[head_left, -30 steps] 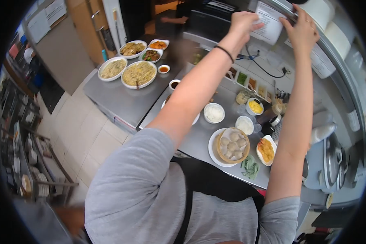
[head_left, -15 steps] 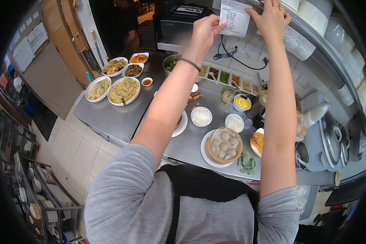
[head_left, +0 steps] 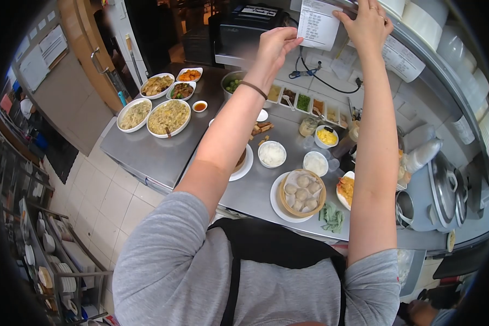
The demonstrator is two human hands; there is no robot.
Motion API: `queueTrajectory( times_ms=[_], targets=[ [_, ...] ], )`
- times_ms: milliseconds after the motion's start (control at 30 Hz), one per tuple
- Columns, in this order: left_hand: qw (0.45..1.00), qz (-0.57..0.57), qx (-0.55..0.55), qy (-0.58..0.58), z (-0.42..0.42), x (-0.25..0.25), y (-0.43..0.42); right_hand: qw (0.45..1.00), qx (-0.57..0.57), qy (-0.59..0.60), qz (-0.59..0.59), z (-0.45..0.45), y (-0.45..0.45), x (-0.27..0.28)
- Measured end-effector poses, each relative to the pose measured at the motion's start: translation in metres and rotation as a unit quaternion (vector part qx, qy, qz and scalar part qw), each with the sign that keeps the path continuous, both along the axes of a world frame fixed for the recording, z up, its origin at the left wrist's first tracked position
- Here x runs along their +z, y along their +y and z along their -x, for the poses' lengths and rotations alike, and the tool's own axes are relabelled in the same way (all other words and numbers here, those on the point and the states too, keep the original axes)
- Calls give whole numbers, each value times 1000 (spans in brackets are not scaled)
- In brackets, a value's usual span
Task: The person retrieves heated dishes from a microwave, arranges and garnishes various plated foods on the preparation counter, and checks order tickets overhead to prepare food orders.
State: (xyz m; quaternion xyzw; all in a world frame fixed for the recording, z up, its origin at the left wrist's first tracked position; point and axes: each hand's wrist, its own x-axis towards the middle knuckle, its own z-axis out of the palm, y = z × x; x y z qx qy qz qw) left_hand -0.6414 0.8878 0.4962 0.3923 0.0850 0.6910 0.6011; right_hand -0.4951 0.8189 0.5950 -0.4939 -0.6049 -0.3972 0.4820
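Observation:
Both my arms reach up to a printed paper slip (head_left: 317,26) that hangs from the shelf rail. My left hand (head_left: 277,45) pinches the slip's lower left edge between thumb and fingers. At the slip's right side is my right hand (head_left: 366,26), its thumb at the paper's edge and its fingers raised to the rail. Below, on the steel counter, a bamboo steamer of dumplings (head_left: 302,192) sits on a white plate. Two bowls of white rice (head_left: 271,154) stand behind it, and a green cloth (head_left: 331,217) lies beside it.
Several dishes of food, including fried rice (head_left: 169,118), stand at the left. A black printer (head_left: 251,27) is at the back, near a row of condiment containers (head_left: 303,103). Pot lids (head_left: 443,187) are at the right, a rack of dishes (head_left: 65,266) at lower left. Another person (head_left: 421,313) shows at lower right.
The view has swung, so the slip and both hands appear lower and further left than a second ago. My left hand has come onto the slip's lower left edge. Another person now shows at lower right.

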Motion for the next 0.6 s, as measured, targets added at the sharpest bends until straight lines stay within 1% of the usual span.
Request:
queueTrajectory(
  times_ms=[167, 300, 367, 400, 467, 567, 600],
  targets=[
    [1000, -22, -5, 3, -3, 12, -5, 1000, 0, 4, 0, 0, 2, -1],
    [999, -44, -3, 22, -9, 13, 9, 1000, -8, -1, -4, -1, 4, -1],
    [983, -127, 79, 109, -10, 11, 9, 1000, -9, -8, -11, -2, 8, -1],
    [984, -118, 80, 110, -9, 10, 21, 1000, -14, -13, -17, -3, 8, -3],
    [998, -37, -53, 19, -13, 0, 52, 1000, -8, -3, 17, -1, 0, -4],
    [998, -9, -51, 37, -7, 15, 31, 1000, -14, -21, 5, -5, 6, -5],
    [997, -27, -57, 53, -5, 11, 39, 999, -24, -30, -11, -10, 14, -6]
  ],
)
